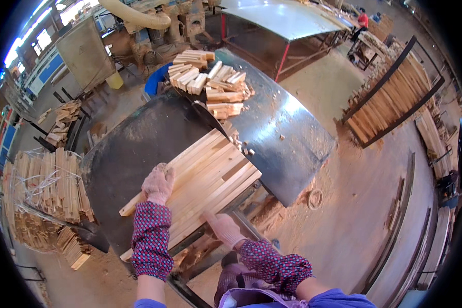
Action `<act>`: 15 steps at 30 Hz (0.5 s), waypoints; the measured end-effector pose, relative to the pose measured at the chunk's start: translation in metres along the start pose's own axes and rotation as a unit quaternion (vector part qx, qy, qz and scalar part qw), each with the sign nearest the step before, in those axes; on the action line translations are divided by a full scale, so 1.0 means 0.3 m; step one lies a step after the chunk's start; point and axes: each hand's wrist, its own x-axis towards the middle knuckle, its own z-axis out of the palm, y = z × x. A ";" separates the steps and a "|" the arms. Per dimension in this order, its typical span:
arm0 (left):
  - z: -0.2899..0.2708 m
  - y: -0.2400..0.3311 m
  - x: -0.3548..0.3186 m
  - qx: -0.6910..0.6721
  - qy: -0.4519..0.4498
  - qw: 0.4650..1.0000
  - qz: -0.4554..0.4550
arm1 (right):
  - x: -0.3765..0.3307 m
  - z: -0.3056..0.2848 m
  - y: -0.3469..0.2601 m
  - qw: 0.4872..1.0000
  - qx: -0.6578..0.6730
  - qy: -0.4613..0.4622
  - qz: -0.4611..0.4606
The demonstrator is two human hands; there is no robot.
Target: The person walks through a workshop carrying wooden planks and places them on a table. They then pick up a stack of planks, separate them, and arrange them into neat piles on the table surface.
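Note:
A row of pale wooden strips [208, 177] lies side by side, slanting across the dark metal table [133, 138] in front of me. My left hand [158, 185], in a pinkish knit glove, is closed over the outer strip on the row's left side; its fingertips are partly hidden. Gloved the same way, my right hand [224, 229] is at the near right edge of the row. Its fingers stretch toward the closest strip, and the fingertips seem to touch it. Patterned sleeve covers reach over both forearms.
Short cut wood blocks [210, 82] are heaped at the far side, beside a shiny metal sheet [277, 133] with scraps on it. Bundled strips [46, 190] stand left. A rack of wood [390, 97] stands right. Behind is a pale-topped table [287, 18]; distant people are near it.

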 end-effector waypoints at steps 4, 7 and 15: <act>0.066 0.051 -0.186 0.007 0.006 1.000 -0.003 | -0.163 -0.083 0.110 0.994 0.056 -0.080 0.052; 0.066 0.105 -0.332 0.006 -0.005 1.000 -0.020 | -0.255 -0.119 0.225 0.984 0.098 -0.143 0.052; 0.137 0.149 -0.692 0.025 -0.034 0.999 -0.009 | -0.459 -0.218 0.504 0.939 0.101 -0.322 0.070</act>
